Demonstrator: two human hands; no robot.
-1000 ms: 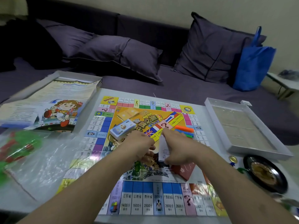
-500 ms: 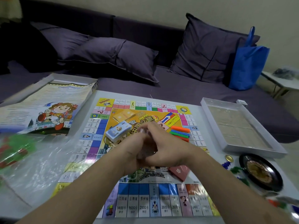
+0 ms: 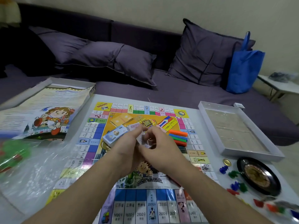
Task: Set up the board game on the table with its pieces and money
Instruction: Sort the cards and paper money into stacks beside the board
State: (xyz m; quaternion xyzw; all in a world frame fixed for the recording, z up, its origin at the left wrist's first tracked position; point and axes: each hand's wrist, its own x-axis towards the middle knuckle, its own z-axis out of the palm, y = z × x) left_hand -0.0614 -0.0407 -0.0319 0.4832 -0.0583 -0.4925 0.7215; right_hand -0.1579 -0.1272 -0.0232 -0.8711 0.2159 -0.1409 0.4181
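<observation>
Money step underway: both hands, left (image 3: 127,146) and right (image 3: 159,147), pinch a small card stack (image 3: 142,138) over the board (image 3: 145,159) centre; stack of notes (image 3: 113,135) just left; next, likely separate and lay it down.

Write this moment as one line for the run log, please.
stage: sorting cards | hands: left hand and right hand hold small card stack above board | card deck on board | tokens beside board
</observation>
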